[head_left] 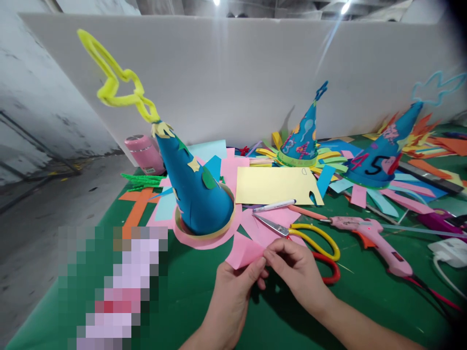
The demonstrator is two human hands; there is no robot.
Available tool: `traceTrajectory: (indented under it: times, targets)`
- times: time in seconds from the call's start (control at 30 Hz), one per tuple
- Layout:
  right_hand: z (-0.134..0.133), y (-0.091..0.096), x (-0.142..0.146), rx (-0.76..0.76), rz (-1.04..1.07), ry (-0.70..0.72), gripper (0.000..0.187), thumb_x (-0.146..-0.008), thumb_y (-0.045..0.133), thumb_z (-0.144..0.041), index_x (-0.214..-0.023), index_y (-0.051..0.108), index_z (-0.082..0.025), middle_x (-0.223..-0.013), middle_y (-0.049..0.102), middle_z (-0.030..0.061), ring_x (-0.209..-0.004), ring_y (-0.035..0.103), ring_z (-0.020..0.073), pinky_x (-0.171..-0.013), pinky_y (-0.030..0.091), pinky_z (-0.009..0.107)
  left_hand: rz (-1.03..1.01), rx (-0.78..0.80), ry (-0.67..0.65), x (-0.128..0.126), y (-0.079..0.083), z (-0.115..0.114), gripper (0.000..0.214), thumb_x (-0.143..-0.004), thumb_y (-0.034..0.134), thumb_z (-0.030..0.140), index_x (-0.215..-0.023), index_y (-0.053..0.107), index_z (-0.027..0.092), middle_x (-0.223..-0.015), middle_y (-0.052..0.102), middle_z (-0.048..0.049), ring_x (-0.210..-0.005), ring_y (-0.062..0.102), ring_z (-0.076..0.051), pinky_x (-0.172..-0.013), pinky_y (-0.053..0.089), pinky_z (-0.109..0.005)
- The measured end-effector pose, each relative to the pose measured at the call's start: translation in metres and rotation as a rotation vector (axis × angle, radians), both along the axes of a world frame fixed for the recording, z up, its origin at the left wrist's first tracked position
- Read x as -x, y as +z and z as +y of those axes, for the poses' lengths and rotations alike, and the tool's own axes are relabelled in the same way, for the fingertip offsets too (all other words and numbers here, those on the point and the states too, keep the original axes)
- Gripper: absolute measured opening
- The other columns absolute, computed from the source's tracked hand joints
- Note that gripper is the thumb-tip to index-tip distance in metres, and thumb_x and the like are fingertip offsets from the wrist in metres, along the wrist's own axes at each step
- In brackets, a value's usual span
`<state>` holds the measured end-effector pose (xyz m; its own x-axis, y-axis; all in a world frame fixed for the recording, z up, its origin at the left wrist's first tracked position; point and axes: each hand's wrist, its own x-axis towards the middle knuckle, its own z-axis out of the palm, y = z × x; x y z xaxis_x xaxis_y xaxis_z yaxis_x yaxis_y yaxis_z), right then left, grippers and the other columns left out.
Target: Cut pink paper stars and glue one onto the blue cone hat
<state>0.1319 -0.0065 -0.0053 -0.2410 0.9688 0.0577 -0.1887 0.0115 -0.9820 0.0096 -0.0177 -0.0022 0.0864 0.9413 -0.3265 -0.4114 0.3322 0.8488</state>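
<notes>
My left hand [233, 291] and my right hand [292, 267] meet low in the middle of the view, both pinched on a small folded piece of pink paper [243, 252] held just above the green table [189, 296]. Behind them stands a blue cone hat [193, 187] with a yellow pipe-cleaner topper [115, 80], set on a pink paper ring. Yellow-and-red scissors [310, 238] lie right beside my right hand. A pink glue gun [368, 236] lies further right.
A yellow sheet [273, 184] with a pen [273, 206] on its edge lies behind the scissors. Two more blue cone hats [304, 133] [383, 155] stand on coloured paper strips at the back right. A pink bottle [144, 153] is back left. A white board walls the rear.
</notes>
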Motion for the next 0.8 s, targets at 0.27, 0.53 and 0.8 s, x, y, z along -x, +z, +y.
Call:
traceTrajectory:
  times: [0.27, 0.53, 0.8]
  targets:
    - [-0.0001, -0.0009, -0.0015, -0.057, -0.240, -0.067, 0.020, -0.080, 0.054, -0.032, -0.067, 0.054, -0.017, -0.058, 0.058, 0.0000, -0.052, 0.051, 0.0116, -0.050, 0.040, 0.023, -0.036, 0.048, 0.028, 0.0051, 0.0021, 0.0023, 0.010, -0.062, 0.071, 0.021, -0.061, 0.066, 0.012, -0.054, 0.059, 0.0000, -0.048, 0.047, -0.006, -0.050, 0.036, -0.018]
    - [0.0020, -0.0004, -0.0052, -0.066, -0.298, -0.019, 0.018, -0.081, 0.050, -0.026, -0.065, 0.051, -0.017, -0.058, 0.052, -0.0024, -0.054, 0.046, 0.0103, -0.050, 0.036, 0.022, 0.028, 0.051, 0.066, 0.0062, -0.0005, 0.0016, 0.013, -0.058, 0.074, 0.021, -0.060, 0.065, 0.012, -0.054, 0.062, -0.0009, -0.048, 0.049, -0.007, -0.051, 0.038, -0.020]
    - [0.0003, 0.0015, -0.0012, -0.028, -0.161, 0.056, 0.020, -0.084, 0.048, -0.027, -0.067, 0.052, -0.017, -0.061, 0.058, -0.0005, -0.059, 0.056, 0.0118, -0.057, 0.043, 0.022, 0.054, 0.039, 0.019, 0.0057, -0.0012, 0.0021, 0.015, -0.060, 0.072, 0.024, -0.057, 0.066, 0.011, -0.053, 0.060, -0.0011, -0.050, 0.047, -0.007, -0.053, 0.037, -0.020]
